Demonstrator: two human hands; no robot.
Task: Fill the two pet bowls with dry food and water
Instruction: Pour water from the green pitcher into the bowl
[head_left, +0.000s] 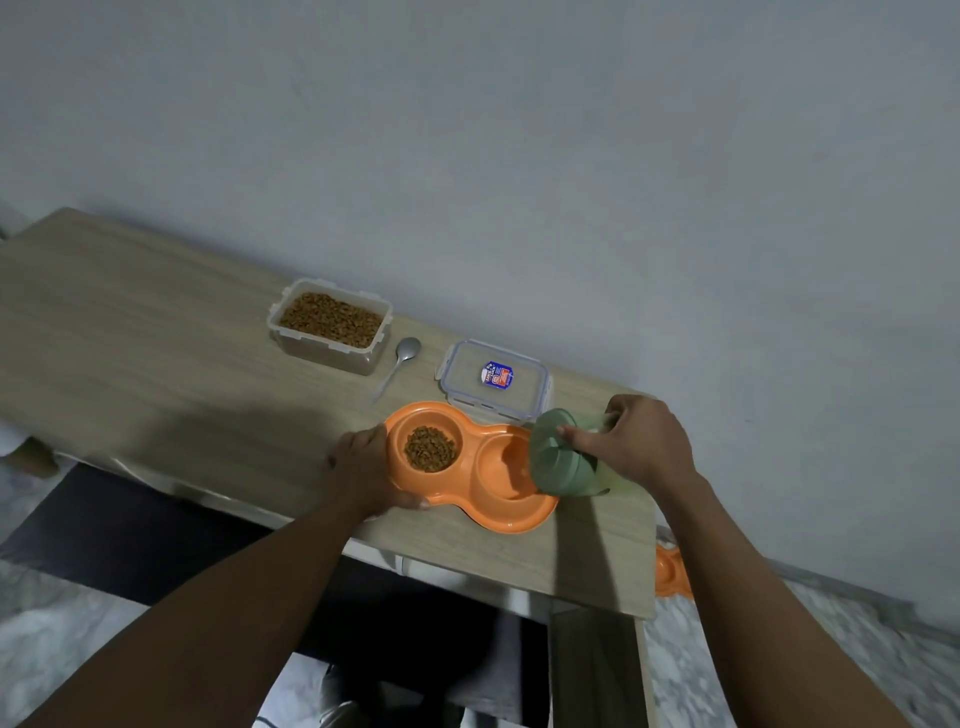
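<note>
Hands: watching remotely, I find the left hand (366, 467) and right hand (641, 441) nearest, both forearms reaching in from 6 o'clock.
Left hand: its fingers curl over the 9 o'clock end of the orange plastic double-bowl feeder (519, 517). I judge it braces the dish against sliding during the pour.
Right hand: it is wrapped round the pale green translucent plastic jug (556, 457), with the thumb lying along the top.
Jug: it is tipped towards 9 o'clock with its lidded mouth over the empty-looking right bowl (498, 457), which I read as sending water there. I cannot make out a stream or a water level.
Left bowl (426, 418): it holds a mound of brown dry kibble (430, 448), so the food step looks done.
Table: the feeder sits near the front edge of the light wood-grain tabletop (156, 338).
Spoon: a metal spoon (402, 358) lies free at 12 o'clock of the feeder.
Lid: a clear rectangular lid with a blue seal (496, 379) lies just behind the feeder at 1 o'clock, probably parked off the tub.
Tub: a clear rectangular plastic tub (322, 353) stands farthest away at 11 o'clock, open and full of kibble.
</note>
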